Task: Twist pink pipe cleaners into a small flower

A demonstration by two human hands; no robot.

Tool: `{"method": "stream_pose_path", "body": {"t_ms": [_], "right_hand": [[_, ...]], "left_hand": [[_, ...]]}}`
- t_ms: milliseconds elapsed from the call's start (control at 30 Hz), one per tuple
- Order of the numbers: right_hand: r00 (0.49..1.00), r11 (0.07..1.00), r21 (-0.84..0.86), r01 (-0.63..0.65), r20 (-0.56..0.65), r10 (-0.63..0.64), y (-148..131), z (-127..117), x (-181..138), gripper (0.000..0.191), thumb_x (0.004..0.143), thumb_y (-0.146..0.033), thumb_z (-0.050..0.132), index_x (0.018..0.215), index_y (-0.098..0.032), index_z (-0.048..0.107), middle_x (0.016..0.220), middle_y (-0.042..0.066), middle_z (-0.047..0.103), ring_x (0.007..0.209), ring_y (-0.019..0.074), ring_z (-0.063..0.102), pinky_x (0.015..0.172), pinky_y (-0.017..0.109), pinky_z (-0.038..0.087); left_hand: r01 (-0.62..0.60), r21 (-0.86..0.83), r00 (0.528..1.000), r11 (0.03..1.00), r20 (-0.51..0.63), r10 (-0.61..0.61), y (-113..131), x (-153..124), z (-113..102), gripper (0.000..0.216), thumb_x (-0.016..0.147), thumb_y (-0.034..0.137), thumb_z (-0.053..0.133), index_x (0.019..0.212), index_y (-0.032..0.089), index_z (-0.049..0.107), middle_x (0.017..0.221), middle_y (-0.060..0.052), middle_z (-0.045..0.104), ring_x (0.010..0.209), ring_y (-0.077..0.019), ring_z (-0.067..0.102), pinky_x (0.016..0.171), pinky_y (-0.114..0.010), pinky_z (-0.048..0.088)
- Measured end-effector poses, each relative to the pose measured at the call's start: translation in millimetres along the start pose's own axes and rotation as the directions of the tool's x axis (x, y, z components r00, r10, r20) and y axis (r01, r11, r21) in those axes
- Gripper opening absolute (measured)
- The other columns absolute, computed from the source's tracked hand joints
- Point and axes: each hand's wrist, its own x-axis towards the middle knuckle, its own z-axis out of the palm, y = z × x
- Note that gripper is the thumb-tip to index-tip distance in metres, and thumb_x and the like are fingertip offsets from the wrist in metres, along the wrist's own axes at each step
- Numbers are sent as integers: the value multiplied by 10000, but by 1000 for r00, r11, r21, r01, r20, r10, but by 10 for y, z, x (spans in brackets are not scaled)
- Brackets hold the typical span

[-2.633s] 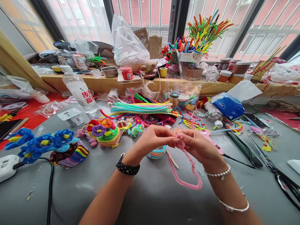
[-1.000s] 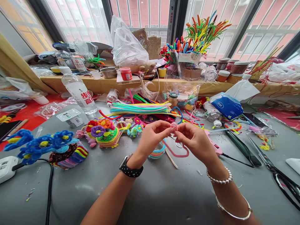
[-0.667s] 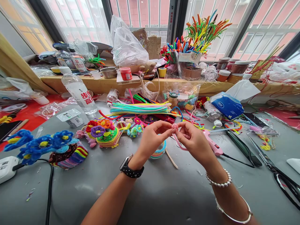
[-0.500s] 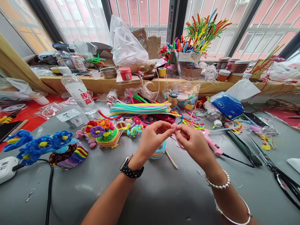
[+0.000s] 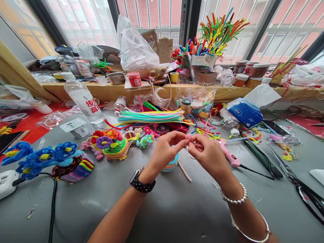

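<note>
Both my hands meet above the grey table (image 5: 162, 209). My left hand (image 5: 167, 148) pinches a small pink pipe cleaner coil (image 5: 188, 137) between thumb and forefinger. My right hand (image 5: 209, 153) is closed on the same pink pipe cleaner from the other side, its fingers curled round the loose end, which is mostly hidden in the palm. A multicoloured ring of stacked pipe cleaner (image 5: 172, 162) and a thin wooden stick (image 5: 184, 170) lie on the table just under my left hand.
A bundle of straight pipe cleaners (image 5: 152, 116) lies behind my hands. Finished flower pieces (image 5: 111, 143) and blue flowers (image 5: 43, 158) sit at left. A pink glue gun (image 5: 229, 154), scissors (image 5: 303, 192), a tissue pack (image 5: 245, 113) lie at right. A water bottle (image 5: 82, 98) stands at back left.
The long pink tail that hung below my hands has been wound up into the small coil. Both hands have risen slightly and stay pinched together.
</note>
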Motion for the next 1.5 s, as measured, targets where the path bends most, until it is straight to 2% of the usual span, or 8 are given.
{"method": "stream_pose_path", "body": {"t_ms": [267,400,500,700,833,1000,1333,1500], "right_hand": [[999,955,298,-7,45,-7,119,-73,55,283,743,-415,594,865,-160,595,574,-15,516,515,113,457,453,229,358],[966,851,497,-168,253,43,148,-181,78,262,692,-406,657,778,-164,606,671,10,578,609,121,529,564,243,450],[960,803,566,-188,279,28,160,-258,73,239,665,-393,691,682,-169,609,656,1,562,595,101,500,547,221,421],[967,601,777,-187,253,-26,169,-256,61,248,604,-367,746,723,-179,637,612,-19,522,470,60,385,408,193,306],[981,458,885,-89,158,-115,183,-184,77,177,702,-333,688,633,-181,628,635,-18,540,453,42,380,418,186,335],[996,341,940,-2,31,-79,160,-122,79,92,702,-276,699,675,-215,636,647,-24,554,503,56,455,447,165,397],[991,227,971,75,-48,-122,137,-31,102,92,746,-258,663,708,-217,591,690,-44,530,541,36,467,521,125,439],[990,290,951,104,-71,-120,143,-22,93,110,758,-294,643,714,-226,569,691,-42,512,537,50,459,513,154,442]], "left_hand": [[28,-103,997,994,-68,-35,41,8,-26,237,653,326,701,790,139,654,789,-42,690,751,-160,628,695,-261,497],[-28,-161,979,987,-205,-6,30,27,-57,230,674,323,686,810,141,653,787,-38,691,734,-145,626,714,-264,493],[-53,-201,966,978,-258,0,32,27,-64,213,677,307,685,808,141,657,785,-33,691,720,-134,626,708,-255,492],[-58,-217,965,974,-262,-1,-7,19,-27,164,673,298,688,751,156,663,748,-14,688,736,-127,621,717,-242,477],[-31,-242,964,970,-264,-35,-35,20,-11,176,661,307,694,738,152,658,723,-18,687,705,-130,621,707,-261,476],[-34,-195,962,980,-272,-20,-8,4,23,177,653,303,696,730,149,656,673,-16,674,646,-123,604,651,-250,472],[-29,-188,963,982,-268,-23,6,2,38,168,644,291,699,708,149,635,641,8,637,573,-85,531,582,-208,434],[-40,-166,958,985,-286,-9,1,1,41,171,648,297,698,713,154,631,629,16,628,577,-80,518,573,-199,416]]}}
